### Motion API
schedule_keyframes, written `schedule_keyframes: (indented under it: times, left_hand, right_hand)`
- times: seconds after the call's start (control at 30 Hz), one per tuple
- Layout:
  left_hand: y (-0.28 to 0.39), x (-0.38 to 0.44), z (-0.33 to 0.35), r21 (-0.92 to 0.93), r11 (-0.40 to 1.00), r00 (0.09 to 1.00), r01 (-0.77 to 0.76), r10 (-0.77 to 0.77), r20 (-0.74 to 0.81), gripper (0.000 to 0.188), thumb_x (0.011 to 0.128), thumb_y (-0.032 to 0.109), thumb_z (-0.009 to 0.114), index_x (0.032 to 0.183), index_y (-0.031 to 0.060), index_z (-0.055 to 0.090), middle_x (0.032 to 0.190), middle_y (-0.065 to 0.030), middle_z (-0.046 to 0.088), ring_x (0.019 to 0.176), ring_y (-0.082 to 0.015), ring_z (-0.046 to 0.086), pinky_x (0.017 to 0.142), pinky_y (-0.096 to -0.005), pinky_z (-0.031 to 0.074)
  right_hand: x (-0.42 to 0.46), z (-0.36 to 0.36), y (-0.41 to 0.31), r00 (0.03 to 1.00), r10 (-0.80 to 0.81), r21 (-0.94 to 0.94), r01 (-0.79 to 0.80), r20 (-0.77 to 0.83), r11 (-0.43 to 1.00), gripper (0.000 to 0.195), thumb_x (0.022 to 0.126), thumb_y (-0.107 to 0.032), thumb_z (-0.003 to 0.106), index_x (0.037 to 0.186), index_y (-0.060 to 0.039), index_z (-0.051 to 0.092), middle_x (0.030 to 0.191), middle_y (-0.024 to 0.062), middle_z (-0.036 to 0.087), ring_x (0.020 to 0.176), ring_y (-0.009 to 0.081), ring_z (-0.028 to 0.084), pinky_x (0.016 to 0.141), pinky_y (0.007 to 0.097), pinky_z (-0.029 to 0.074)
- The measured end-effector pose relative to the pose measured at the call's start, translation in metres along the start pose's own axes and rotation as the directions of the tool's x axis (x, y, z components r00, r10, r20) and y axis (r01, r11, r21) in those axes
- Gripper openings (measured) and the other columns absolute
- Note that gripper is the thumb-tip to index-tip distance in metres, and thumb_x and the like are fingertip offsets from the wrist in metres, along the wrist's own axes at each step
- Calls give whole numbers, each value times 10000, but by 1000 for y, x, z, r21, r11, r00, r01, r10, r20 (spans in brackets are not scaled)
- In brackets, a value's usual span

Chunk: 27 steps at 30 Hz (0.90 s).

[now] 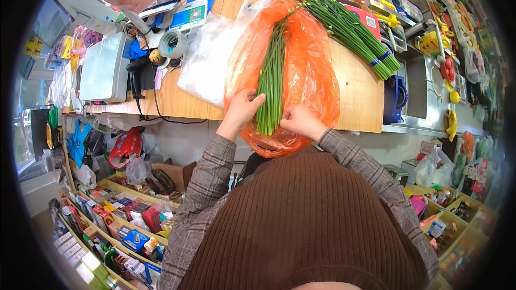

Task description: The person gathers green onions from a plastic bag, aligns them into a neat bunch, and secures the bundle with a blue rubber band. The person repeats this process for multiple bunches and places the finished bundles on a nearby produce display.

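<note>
A loose bundle of green flowering chive stems (271, 76) lies lengthwise on an orange plastic bag (310, 72), with the cut ends towards me. At the left edge of these stems is my left hand (243, 109), its thumb tip over the outermost ones. My right hand (303, 121) is at the right side near the cut ends, fingers curled in and thumb close to them. Whether either hand grips stems or bag film is hidden. Farther right, more flowering chives (346, 28) lie in bunches tied with blue bands (379, 59).
The wooden counter (358, 96) bears clear plastic bags (209, 56), a tape roll (172, 44), a handheld scanner (137, 74) with its cable and a flat-topped scale (105, 68). At right stand a blue device (395, 98) and a steel sink (417, 84). Stocked shelves (121, 209) are low left.
</note>
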<state>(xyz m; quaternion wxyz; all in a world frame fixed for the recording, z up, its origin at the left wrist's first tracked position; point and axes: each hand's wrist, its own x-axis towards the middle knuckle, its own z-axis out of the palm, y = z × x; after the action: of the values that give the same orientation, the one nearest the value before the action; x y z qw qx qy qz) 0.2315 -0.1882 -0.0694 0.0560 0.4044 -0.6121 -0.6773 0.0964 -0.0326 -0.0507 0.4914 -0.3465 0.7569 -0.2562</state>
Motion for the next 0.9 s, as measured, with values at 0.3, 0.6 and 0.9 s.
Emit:
schedule_keyframes:
  times: [0.3, 0.6, 0.9]
  left_hand:
    - [25, -6, 7, 132, 988, 997, 82, -81, -15, 396, 887, 238, 635, 1049, -124, 622, 892, -132, 686, 772, -163, 644, 674, -292, 507]
    - [26, 2, 23, 273, 955, 992, 115, -122, 12, 469, 882, 295, 664, 1032, -147, 614, 892, -147, 677, 771, -171, 643, 692, -306, 512]
    - [39, 1, 29, -60, 946, 939, 320, -308, 150, 507, 876, 348, 700, 1087, -96, 581, 956, -132, 659, 791, -156, 652, 650, -270, 529]
  right_hand:
    - [15, -4, 11, 980, -23, 269, 77, -197, 960, 293, 810, -184, 626, 980, 48, 684, 773, 128, 695, 687, 185, 674, 646, 326, 536]
    - [13, -11, -6, 988, 152, 664, -135, 33, 736, 320, 886, -151, 584, 1142, 40, 587, 908, 76, 629, 735, 131, 599, 634, 274, 520]
    - [9, -3, -15, 1000, -11, 583, 8, 2, 813, 330, 812, -117, 598, 1085, 69, 590, 920, 153, 660, 851, 226, 648, 724, 334, 519]
